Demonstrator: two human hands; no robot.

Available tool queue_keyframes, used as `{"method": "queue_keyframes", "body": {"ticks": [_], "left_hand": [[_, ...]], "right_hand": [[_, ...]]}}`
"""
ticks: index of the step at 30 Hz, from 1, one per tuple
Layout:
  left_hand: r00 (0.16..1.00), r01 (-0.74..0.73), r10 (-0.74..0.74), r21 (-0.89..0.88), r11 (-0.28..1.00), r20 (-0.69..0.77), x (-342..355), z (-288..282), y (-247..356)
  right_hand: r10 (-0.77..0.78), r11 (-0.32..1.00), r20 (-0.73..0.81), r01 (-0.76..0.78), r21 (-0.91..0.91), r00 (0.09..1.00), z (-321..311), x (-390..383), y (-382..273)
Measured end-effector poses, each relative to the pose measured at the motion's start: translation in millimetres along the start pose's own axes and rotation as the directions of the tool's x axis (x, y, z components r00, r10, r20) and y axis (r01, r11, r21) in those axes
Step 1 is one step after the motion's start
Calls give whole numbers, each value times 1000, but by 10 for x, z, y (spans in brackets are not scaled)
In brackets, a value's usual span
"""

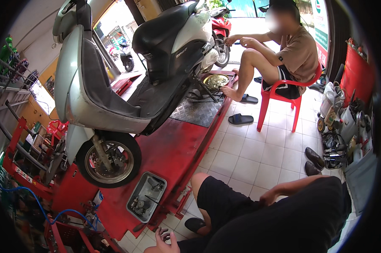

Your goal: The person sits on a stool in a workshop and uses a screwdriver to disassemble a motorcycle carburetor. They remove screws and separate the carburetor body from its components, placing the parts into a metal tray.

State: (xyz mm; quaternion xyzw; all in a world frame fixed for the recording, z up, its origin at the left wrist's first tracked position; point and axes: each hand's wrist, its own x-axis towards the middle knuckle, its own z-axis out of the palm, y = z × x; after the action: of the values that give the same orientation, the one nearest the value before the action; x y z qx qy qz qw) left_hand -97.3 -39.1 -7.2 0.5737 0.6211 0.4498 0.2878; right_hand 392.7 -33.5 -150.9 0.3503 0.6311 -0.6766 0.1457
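Parts (140, 205) of metal sit in a grey tray (149, 183) on a red bench (173, 145), near the front wheel (111, 183) of a silver scooter (110, 120). The left hand (167, 243) is near the tray, fingers a bit wide and bent, with nothing seen in it, and it does not touch the tray. The right hand (268, 197) is by the black shorts (224, 193) with its fingers curled in, and I cannot tell if it holds a thing. To work well with these parts, I think it is best to pick up 1 at a time, pinch it softly, and keep the rest inside the tray so that no small bit rolls off. The tray is close to the edge of the bench, so a bump could tip it, and 2 hands would keep it steadier than 1. There is writing about: small pale marks on the scooter's dark side, white letters on a green board (1, 175) at the left, and more on a green and white sign (321, 29) at the upper right, where the top edge cuts some off
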Motion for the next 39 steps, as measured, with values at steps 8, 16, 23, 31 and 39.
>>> {"method": "queue_keyframes", "body": {"ticks": [8,16,23,31,39], "left_hand": [[982,-157,153,26,987,114,516,391,44],[995,-84,94,-201,976,40,604,398,-79],[995,58,-19,-425,903,94,318,243,-187],[950,259,-197,-259,931,242,281,-15,-517],[846,-62,-79,245,968,527,1096,73,-467]], "right_hand": [[128,835,-128,-37,549,984,635,-353,537],[289,952,-573,-168,255,767,87,-633,637],[-161,944,-943,-235,-233,291,-980,-706,-594],[-621,784,-747,195,-590,237,-2183,109,-2371],[-590,612,-446,12,-791,673,-1994,1666,-3738]]}}
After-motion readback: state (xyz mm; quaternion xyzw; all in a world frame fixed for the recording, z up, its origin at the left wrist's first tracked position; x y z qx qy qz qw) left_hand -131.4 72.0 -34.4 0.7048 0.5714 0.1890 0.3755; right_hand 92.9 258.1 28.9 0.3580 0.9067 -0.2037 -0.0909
